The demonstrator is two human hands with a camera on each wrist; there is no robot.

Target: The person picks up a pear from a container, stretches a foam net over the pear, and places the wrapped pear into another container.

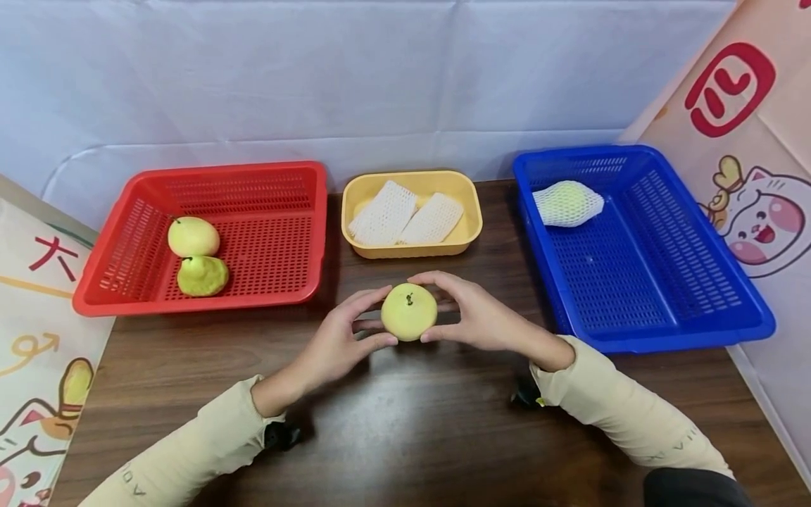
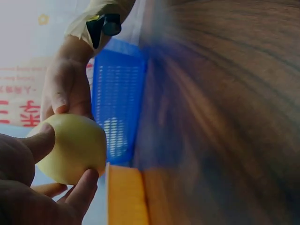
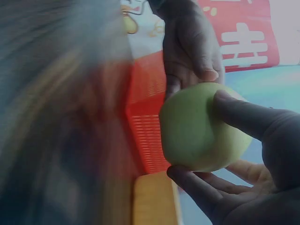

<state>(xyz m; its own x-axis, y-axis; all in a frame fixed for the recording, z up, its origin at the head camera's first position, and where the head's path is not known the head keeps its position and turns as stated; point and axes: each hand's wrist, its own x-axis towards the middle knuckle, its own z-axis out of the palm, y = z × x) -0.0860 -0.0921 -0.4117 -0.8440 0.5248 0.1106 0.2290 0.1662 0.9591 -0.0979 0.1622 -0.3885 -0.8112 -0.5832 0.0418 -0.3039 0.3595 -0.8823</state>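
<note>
Pinching the fruit (image 1: 409, 312) from opposite sides, the left hand (image 1: 337, 341) and the right hand (image 1: 478, 317) hold it between them at the middle of the scene, and neither is clearly nearer to it than the other. Each hand's fingers bow around its own flank, thumb on the near side and forefinger on the far side, with the tips of the two hands apart across the skin. Both wrist views suggest that it is held clear of the surface (image 1: 412, 422). It is close to round, so no long axis stands out; the stem points up, roughly toward the head camera. The relation that seems to matter most is with the tray (image 1: 412, 251): it stands straight ahead, near and beyond the forefingers, and carries two nets side by side, the left net (image 1: 384, 213) ahead and slightly left of the fruit, the right net (image 1: 434, 218) ahead and slightly right. Both slant, far ends leaning rightward. Off to the left, nearer the left hand, the red basket (image 1: 190, 308) holds a smooth fruit (image 1: 193, 237) just beside a knobbly fruit (image 1: 204, 276); off to the right, nearer the right hand, the blue basket (image 1: 621, 282) holds a netted fruit (image 1: 568, 204) at its far left, long axis running roughly crosswise.
</note>
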